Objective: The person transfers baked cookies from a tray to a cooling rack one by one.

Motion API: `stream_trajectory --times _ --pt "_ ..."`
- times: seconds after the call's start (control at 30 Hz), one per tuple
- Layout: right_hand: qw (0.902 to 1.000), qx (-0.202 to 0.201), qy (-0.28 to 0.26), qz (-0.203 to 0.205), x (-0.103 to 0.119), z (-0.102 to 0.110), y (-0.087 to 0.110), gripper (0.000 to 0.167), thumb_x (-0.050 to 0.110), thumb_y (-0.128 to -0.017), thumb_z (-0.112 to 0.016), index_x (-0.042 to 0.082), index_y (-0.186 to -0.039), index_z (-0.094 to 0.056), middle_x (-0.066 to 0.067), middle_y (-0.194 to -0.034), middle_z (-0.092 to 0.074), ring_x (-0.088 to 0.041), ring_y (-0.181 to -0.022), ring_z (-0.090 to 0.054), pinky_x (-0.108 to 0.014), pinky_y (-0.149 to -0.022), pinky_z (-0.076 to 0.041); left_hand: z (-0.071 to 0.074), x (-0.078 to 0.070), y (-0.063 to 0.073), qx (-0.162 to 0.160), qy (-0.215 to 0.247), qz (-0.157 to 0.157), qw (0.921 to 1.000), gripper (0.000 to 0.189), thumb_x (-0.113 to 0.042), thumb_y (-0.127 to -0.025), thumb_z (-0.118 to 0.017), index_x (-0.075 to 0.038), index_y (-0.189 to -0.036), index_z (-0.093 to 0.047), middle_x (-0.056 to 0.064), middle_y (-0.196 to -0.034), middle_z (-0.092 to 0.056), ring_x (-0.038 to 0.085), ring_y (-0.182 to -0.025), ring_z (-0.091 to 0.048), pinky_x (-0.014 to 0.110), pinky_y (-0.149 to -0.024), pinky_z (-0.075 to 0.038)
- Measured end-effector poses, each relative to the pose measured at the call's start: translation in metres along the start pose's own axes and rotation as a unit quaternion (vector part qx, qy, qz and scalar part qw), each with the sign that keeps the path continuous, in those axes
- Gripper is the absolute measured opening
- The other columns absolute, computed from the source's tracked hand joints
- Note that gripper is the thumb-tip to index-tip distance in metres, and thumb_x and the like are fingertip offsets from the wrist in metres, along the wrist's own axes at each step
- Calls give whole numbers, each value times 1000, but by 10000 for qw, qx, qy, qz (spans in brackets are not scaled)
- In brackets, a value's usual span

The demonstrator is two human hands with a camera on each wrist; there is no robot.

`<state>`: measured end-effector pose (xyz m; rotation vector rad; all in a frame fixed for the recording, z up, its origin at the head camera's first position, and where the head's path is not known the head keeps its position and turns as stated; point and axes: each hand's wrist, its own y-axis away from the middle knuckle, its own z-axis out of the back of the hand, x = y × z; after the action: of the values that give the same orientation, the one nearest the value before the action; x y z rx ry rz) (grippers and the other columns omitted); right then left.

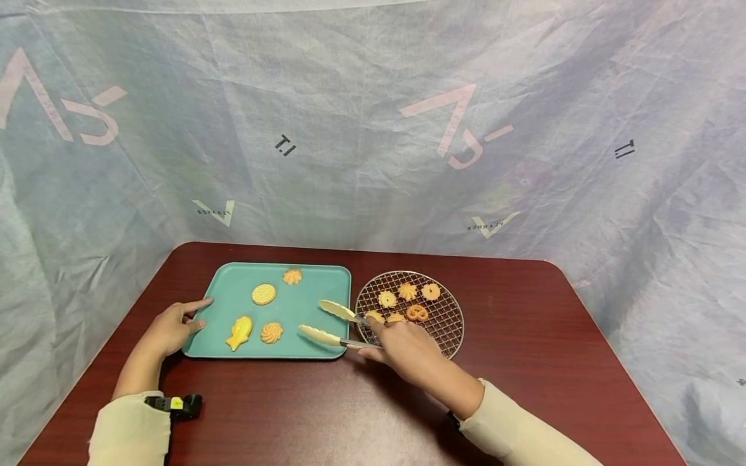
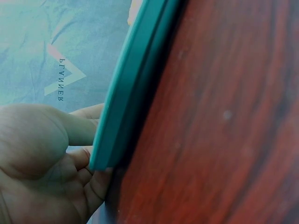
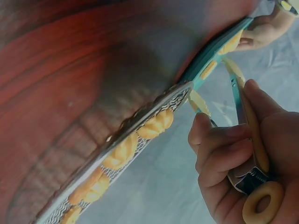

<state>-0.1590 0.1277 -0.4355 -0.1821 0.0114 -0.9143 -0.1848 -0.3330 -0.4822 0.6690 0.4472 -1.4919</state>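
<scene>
My left hand (image 1: 170, 329) holds the left rim of a teal tray (image 1: 315, 291), with thumb and fingers about its corner in the left wrist view. Several cookies lie on the tray: a fish-shaped one (image 1: 239, 332), a swirl cookie (image 1: 271, 332), a round patterned one (image 1: 264, 294) and a flower-shaped one (image 1: 293, 276). My right hand (image 1: 410, 353) grips a pair of tongs (image 1: 319, 334) with cream tips. Those tips are spread apart over the tray's right part, with nothing between them. In the right wrist view, fingers and thumb wrap the tong arms (image 3: 254, 126).
Right of the tray stands a round wire rack (image 1: 451, 323) bearing several cookies and a pretzel (image 1: 417, 313); my right hand partly covers its near side. Both sit on a dark red wooden table (image 1: 524, 336). A grey printed cloth (image 1: 350, 129) hangs behind and along the sides.
</scene>
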Motion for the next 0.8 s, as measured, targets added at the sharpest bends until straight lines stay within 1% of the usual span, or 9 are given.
stream_trajectory --times 0.13,0.3,0.37,0.47,0.57,0.67,0.8 --pt "9999 91 -38 86 5 -1 -3 67 56 -94 -68 8 -140 -64 -5 -67 -63 -16 -53 -56 -28 -46 -48 0 0 0 -11 9 -19 10000 51 -2 -104 -58 4 -153 -44 10 -80 -47 24 -73 -43 34 -62 -39" --pt "9996 187 -170 128 11 -3 -7 68 58 -93 -67 10 -140 -62 -9 -73 -69 -20 -55 -62 -29 -46 -49 -1 1 0 -26 32 -64 10000 51 -2 -104 -58 5 -152 -44 9 -77 -46 23 -72 -42 33 -61 -39" --pt "9994 227 -227 134 14 -4 -9 67 59 -93 -67 12 -140 -62 -8 -74 -69 -20 -57 -63 -30 -47 -49 -1 1 0 -29 23 -83 10000 51 -2 -104 -58 5 -152 -44 8 -76 -46 23 -71 -42 32 -60 -39" --pt "9992 276 -241 178 17 -5 -12 66 60 -93 -66 15 -141 -61 -5 -72 -67 -17 -56 -60 -29 -47 -47 -1 1 0 -19 16 -88 10000 51 -2 -103 -58 5 -152 -44 7 -73 -45 22 -69 -42 32 -59 -39" --pt "9990 288 -220 245 20 -6 -14 68 60 -93 -66 13 -142 -61 -3 -71 -65 -14 -54 -57 -27 -45 -46 -1 -1 1 -12 31 -76 10000 51 -1 -103 -58 5 -152 -44 7 -72 -44 22 -68 -41 32 -59 -38" --pt "9987 355 -204 288 23 -7 -17 67 60 -93 -66 12 -139 -62 -2 -71 -66 -13 -54 -56 -26 -45 -45 0 -2 1 -12 34 -65 10000 51 -1 -103 -58 5 -152 -44 7 -73 -44 22 -69 -41 32 -59 -38" --pt "9981 528 -180 252 28 -8 -20 68 61 -94 -64 11 -139 -62 -3 -78 -71 -16 -60 -62 -28 -50 -50 0 -3 2 -30 29 -35 10000 51 -2 -103 -58 5 -152 -44 8 -74 -45 23 -69 -42 32 -59 -38"
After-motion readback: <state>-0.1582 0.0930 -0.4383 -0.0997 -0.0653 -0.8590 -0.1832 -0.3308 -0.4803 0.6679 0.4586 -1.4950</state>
